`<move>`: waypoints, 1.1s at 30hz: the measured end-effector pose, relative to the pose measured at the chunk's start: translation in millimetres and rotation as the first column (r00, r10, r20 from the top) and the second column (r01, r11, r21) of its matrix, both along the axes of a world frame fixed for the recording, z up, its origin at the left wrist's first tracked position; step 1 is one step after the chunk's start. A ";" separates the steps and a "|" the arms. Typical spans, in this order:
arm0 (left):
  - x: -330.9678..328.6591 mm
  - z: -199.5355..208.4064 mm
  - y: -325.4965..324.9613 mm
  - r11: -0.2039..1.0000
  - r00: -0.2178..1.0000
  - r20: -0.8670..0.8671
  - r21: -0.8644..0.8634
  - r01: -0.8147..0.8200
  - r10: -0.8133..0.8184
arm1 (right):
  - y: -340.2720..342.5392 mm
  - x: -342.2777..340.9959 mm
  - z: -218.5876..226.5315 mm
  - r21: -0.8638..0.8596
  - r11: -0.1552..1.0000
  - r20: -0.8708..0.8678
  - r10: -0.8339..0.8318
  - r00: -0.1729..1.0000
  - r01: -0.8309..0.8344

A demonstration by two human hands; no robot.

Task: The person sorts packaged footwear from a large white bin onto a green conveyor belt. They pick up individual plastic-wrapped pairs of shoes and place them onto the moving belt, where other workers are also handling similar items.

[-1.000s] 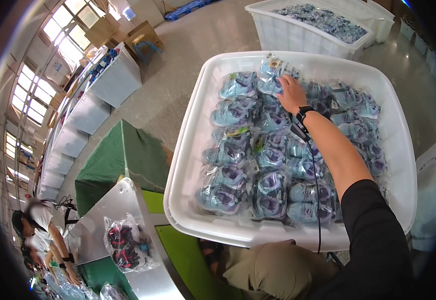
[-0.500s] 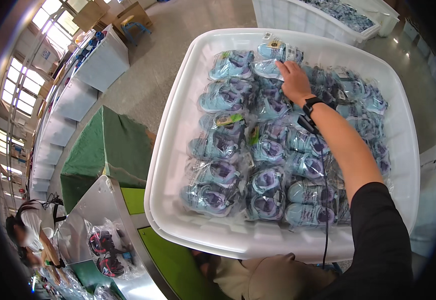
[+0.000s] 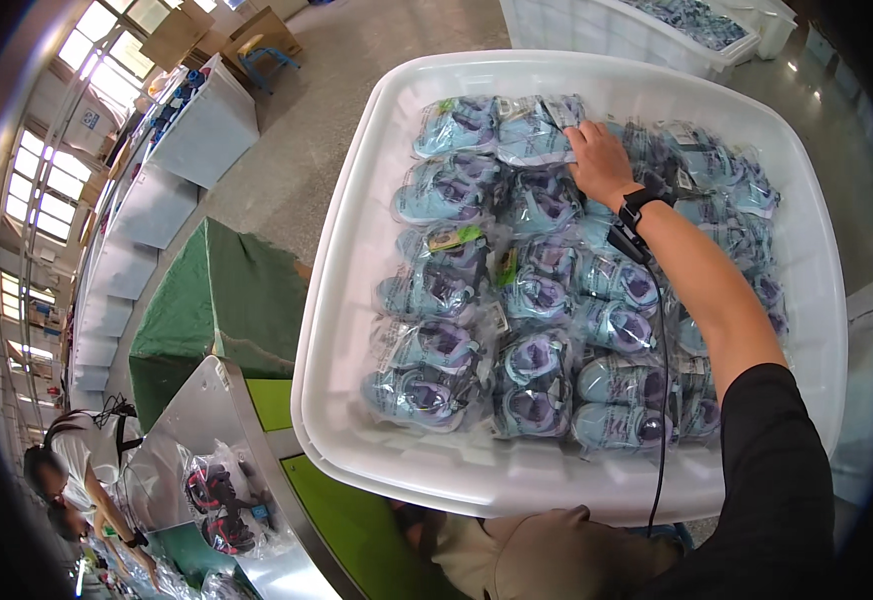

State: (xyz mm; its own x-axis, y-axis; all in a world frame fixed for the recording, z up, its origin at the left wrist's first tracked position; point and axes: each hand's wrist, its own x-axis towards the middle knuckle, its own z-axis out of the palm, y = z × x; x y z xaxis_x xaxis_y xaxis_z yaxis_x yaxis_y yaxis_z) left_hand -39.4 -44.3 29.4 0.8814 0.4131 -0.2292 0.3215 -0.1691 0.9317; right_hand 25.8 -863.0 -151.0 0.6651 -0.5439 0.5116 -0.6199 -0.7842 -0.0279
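My right hand (image 3: 601,160) reaches across the large white tub (image 3: 346,290) to its far side. Its fingers are bent over the right edge of a clear-bagged pair of light blue and purple shoes (image 3: 534,132), which lies flat in the far row. Similar bagged pairs fill the tub in rows, such as the near-left pair (image 3: 418,395) and the middle pair (image 3: 538,295). On my right wrist is a black band (image 3: 641,203) with a small black device (image 3: 628,243) and a cable hanging down toward me. My left hand is out of view.
Left of the tub stand a green cloth-covered box (image 3: 216,300) and a metal worktop (image 3: 286,560) with bagged black and red shoes (image 3: 221,500). A co-worker (image 3: 86,470) is at lower left. White bins (image 3: 206,125) line the left; another bin (image 3: 616,40) stands beyond.
The far bagged pair has tipped down from a raised tilt and lies flat in its row. My right hand has shifted slightly right and nearer, to the pair's right edge.
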 end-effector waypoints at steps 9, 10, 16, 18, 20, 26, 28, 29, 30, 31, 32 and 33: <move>1.1 -1.5 0.4 1.000 1.000 -0.005 0.014 0.014 -0.014 | -5.4 17.7 -0.9 0.071 0.995 0.091 -0.075 0.993 0.069; 1.6 0.4 -1.6 0.999 1.000 -0.018 0.026 0.020 -0.020 | -6.9 22.5 -2.0 0.096 0.991 0.054 -0.102 0.993 0.097; -3.9 4.3 -2.8 0.996 0.995 -0.031 0.002 0.094 -0.094 | -21.0 15.3 -5.6 0.250 0.968 0.112 0.001 0.994 -0.029; -6.1 -4.6 7.0 0.995 0.995 -0.011 -0.024 0.102 -0.102 | -24.6 -1.7 -7.0 0.208 0.961 0.145 0.153 0.978 -0.181; -5.6 -25.0 19.8 0.993 0.988 0.098 -0.016 0.119 -0.116 | -29.2 -20.8 -9.9 0.357 0.892 0.225 0.208 0.952 -0.279; -4.1 -32.3 40.9 0.970 0.982 0.147 -0.192 0.150 -0.123 | -29.8 -69.6 -21.3 0.487 0.811 0.352 0.157 0.923 -0.324; -1.1 -20.0 44.4 0.944 0.967 0.029 -0.215 0.252 -0.251 | -22.0 -73.1 -5.1 0.592 0.719 0.385 0.146 0.912 -0.365; 0.5 -15.6 45.8 0.933 0.955 0.003 -0.214 0.290 -0.297 | -10.3 -73.4 6.4 0.574 0.654 0.468 0.233 0.853 -0.493; 3.6 -12.6 50.0 0.912 0.938 -0.007 -0.234 0.337 -0.348 | 4.4 -70.7 24.6 0.645 0.604 0.459 0.182 0.870 -0.467; 6.3 -10.6 55.4 0.906 0.932 -0.066 -0.267 0.328 -0.356 | 23.4 -65.4 48.2 0.643 0.528 0.492 0.269 0.828 -0.554; 9.9 -10.7 62.8 0.872 0.916 -0.036 -0.324 0.367 -0.399 | 50.6 -66.2 74.4 0.682 0.465 0.482 0.294 0.825 -0.564; 13.3 -11.8 71.9 0.889 0.913 -0.046 -0.253 0.382 -0.405 | 83.3 -64.7 102.9 0.730 0.409 0.460 0.299 0.836 -0.548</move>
State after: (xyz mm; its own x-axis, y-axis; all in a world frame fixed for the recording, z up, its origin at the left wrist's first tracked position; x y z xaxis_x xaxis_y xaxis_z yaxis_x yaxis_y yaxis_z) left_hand -26.1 27.6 17.6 0.9294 -0.0389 -0.3669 0.3630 -0.0814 0.9282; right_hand -38.8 -779.8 -48.1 0.8697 -0.4643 0.1673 -0.0897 -0.4821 -0.8715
